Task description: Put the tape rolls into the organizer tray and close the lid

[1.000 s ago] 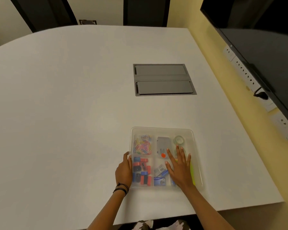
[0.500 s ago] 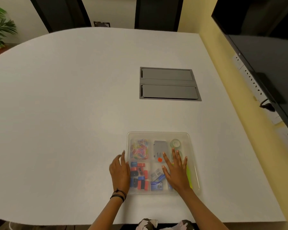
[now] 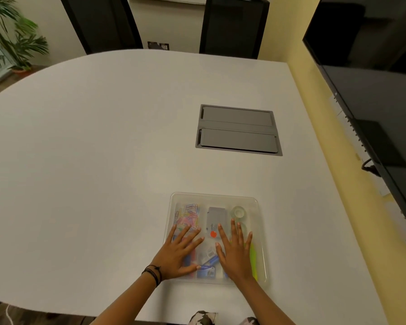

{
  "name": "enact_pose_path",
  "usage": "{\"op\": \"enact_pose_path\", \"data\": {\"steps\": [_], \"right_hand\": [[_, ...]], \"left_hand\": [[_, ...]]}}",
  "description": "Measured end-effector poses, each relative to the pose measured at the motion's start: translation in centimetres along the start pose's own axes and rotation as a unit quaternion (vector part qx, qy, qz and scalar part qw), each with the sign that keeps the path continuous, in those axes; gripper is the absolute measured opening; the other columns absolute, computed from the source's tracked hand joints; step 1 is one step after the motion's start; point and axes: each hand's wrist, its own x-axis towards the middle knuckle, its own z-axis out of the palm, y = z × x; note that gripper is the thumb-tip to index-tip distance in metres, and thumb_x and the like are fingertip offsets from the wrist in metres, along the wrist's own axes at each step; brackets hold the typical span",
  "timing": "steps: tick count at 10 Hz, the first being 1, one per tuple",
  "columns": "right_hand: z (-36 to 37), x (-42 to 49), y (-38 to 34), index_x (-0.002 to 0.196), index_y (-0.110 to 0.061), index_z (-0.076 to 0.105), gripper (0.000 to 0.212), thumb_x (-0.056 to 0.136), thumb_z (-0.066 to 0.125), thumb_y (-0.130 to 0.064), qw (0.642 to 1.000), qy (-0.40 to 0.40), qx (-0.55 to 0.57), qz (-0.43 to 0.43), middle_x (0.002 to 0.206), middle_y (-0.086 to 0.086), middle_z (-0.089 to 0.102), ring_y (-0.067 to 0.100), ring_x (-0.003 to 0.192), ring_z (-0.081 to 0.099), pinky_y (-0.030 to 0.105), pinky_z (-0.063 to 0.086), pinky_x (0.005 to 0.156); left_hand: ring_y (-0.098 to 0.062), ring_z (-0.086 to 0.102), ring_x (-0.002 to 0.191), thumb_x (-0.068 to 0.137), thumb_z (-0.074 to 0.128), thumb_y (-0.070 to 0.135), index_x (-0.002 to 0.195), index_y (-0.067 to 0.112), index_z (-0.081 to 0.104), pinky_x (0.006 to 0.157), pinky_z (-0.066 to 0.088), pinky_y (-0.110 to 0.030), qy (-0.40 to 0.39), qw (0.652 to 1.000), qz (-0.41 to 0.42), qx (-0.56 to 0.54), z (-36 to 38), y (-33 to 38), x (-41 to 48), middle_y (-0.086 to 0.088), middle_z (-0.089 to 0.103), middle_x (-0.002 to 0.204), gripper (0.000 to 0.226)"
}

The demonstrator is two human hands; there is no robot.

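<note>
A clear plastic organizer tray [image 3: 261,231] lies near the table's front edge with its clear lid on top. Through the lid I see a clear tape roll [image 3: 239,211] in the far right compartment and a second roll [image 3: 243,227] just below it, partly under my fingers. Coloured paper clips [image 3: 188,215] and a grey box [image 3: 215,219] fill the other far compartments. My left hand [image 3: 178,253] lies flat on the lid's left half, fingers spread. My right hand [image 3: 236,252] lies flat on the right half, holding nothing.
A grey cable hatch [image 3: 238,130] is set into the white table [image 3: 92,148] beyond the tray. A dark screen [image 3: 373,102] hangs on the yellow wall at right. Two dark chairs [image 3: 232,26] stand at the far edge, and a plant [image 3: 12,36] at far left.
My left hand has moved from the tray's left side onto the lid. The right hand stays flat on the lid. The view has tilted up slightly.
</note>
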Motion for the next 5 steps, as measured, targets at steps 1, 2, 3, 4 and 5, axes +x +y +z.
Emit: {"op": "enact_pose_path", "data": {"steps": [1, 2, 3, 4, 5], "right_hand": [[-0.1, -0.1, 0.1, 0.142, -0.033, 0.031, 0.063, 0.092, -0.003, -0.052, 1.0, 0.011, 0.009, -0.011, 0.151, 0.013, 0.029, 0.018, 0.143, -0.026, 0.053, -0.007, 0.111], [-0.6, 0.2, 0.5, 0.14, -0.032, 0.035, 0.051, 0.096, 0.013, -0.047, 0.999, 0.004, 0.03, -0.038, 0.149, 0.007, 0.023, 0.016, 0.144, -0.02, 0.05, -0.008, 0.114], [-0.9, 1.3, 1.6, 0.142, -0.031, 0.03, 0.047, 0.096, 0.039, -0.026, 0.993, -0.03, 0.089, -0.074, 0.155, 0.001, 0.014, 0.019, 0.147, 0.008, 0.045, 0.001, 0.119], [-2.6, 2.4, 2.7, 0.14, -0.024, 0.038, 0.048, 0.094, 0.043, -0.012, 0.983, 0.005, 0.148, -0.109, 0.155, 0.007, 0.025, 0.021, 0.144, 0.021, 0.036, 0.014, 0.118], [-5.1, 4.9, 3.4, 0.135, -0.018, 0.046, 0.047, 0.091, 0.045, -0.004, 0.971, 0.039, 0.203, -0.118, 0.152, 0.009, 0.032, 0.023, 0.14, 0.03, 0.033, 0.024, 0.116]], "left_hand": [[-0.027, 0.032, 0.137, 0.083, 0.029, 0.073, 0.144, 0.03, 0.024, 0.112, -0.003, -0.047, -0.005, 1.0, 0.0, 0.009, -0.4, 0.3, 0.1, 0.002, 0.034, 0.15, 0.075], [-0.028, 0.033, 0.137, 0.083, 0.028, 0.073, 0.144, 0.03, 0.023, 0.112, -0.003, -0.047, -0.019, 1.0, -0.002, 0.007, -0.6, 0.6, 0.2, 0.002, 0.036, 0.15, 0.075], [-0.028, 0.031, 0.138, 0.083, 0.03, 0.072, 0.144, 0.03, 0.023, 0.112, -0.003, -0.043, -0.018, 1.0, 0.0, -0.001, -0.8, 0.7, 0.2, 0.001, 0.035, 0.15, 0.074], [-0.021, 0.038, 0.135, 0.085, 0.033, 0.068, 0.141, 0.03, 0.029, 0.114, 0.0, -0.036, 0.0, 1.0, 0.008, -0.004, -1.0, 0.8, 0.1, 0.003, 0.041, 0.147, 0.068], [-0.017, 0.043, 0.132, 0.089, 0.033, 0.058, 0.139, 0.028, 0.034, 0.115, 0.005, -0.031, 0.049, 0.999, 0.01, -0.016, -1.7, 0.9, 1.4, 0.004, 0.044, 0.144, 0.058]]}}
